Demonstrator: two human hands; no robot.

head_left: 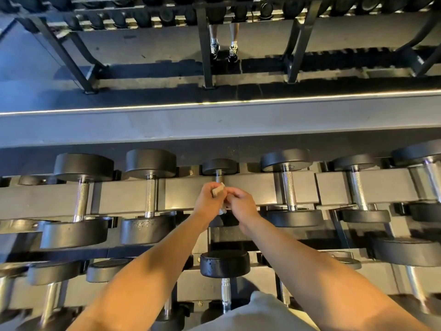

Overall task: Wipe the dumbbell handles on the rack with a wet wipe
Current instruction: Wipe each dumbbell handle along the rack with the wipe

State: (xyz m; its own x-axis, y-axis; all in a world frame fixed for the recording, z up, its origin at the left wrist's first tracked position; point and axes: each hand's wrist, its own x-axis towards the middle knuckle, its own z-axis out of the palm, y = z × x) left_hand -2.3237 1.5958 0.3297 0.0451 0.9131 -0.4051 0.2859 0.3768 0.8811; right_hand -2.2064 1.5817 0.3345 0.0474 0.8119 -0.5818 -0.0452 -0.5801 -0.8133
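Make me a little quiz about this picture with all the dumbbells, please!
1. True or false: the left hand holds the folded wipe.
2. Which top-row dumbbell is that hand over? A: the smallest dumbbell, in the middle. B: the far-left one. C: the far-right one.
3. Fill in: the dumbbell heads are coloured ____.
Key: 1 true; 2 A; 3 black.

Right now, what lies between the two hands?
The small dumbbell's chrome handle, seen in the head view, runs between the left hand and the right hand; the left hand holds a folded wipe there.
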